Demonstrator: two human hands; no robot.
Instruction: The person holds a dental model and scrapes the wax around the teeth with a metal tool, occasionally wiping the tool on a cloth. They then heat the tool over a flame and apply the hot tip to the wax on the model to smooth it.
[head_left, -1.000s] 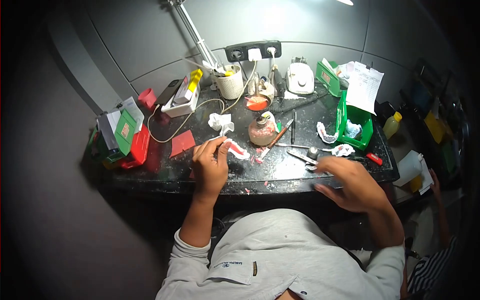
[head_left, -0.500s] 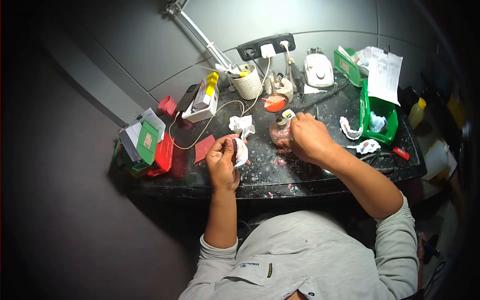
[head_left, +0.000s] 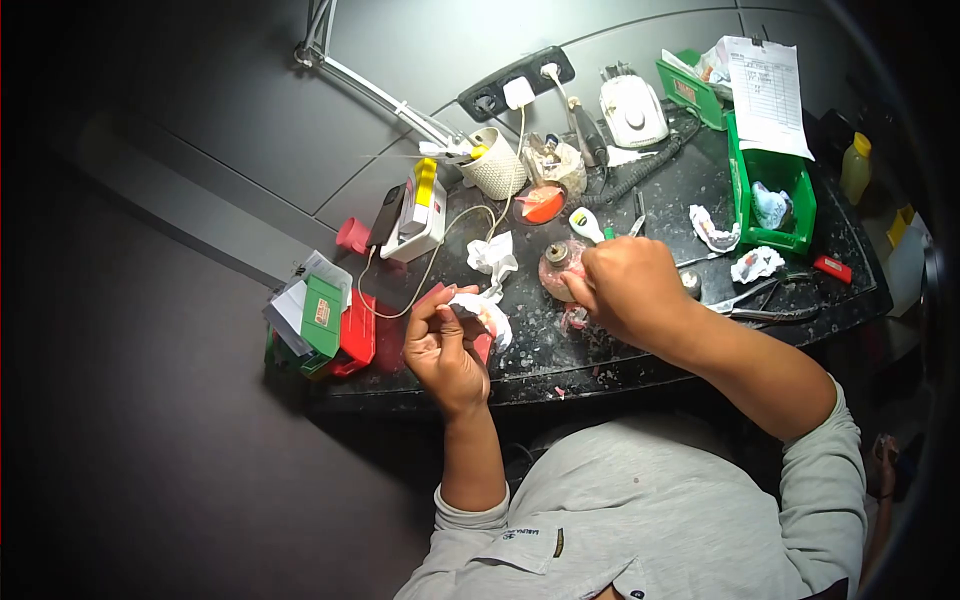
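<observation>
My left hand (head_left: 447, 355) pinches a white dental plaster model (head_left: 483, 316) with pink material on it, held above the near part of the bench. My right hand (head_left: 632, 287) is closed at the side of a round glass spirit lamp (head_left: 560, 272) with a metal neck; its fingers curl against the glass and are partly hidden. No flame can be made out. Pink scraps (head_left: 575, 318) lie just below the lamp. Under my left hand is a flat pink wax sheet (head_left: 483, 347). A crumpled white paper (head_left: 492, 258) lies behind the model.
Right of my right hand lie pliers (head_left: 765, 305), plaster pieces (head_left: 757, 264) and a green bin (head_left: 780, 205). At the back stand a pen cup (head_left: 495, 170), an orange-filled dish (head_left: 541, 204) and a white device (head_left: 633, 110). Red and green boxes (head_left: 340, 325) are stacked left.
The view has turned slightly. The spirit lamp has shifted a little towards me with my right hand at it, uncovering more of a white-and-green object behind. My left hand has tilted the model.
</observation>
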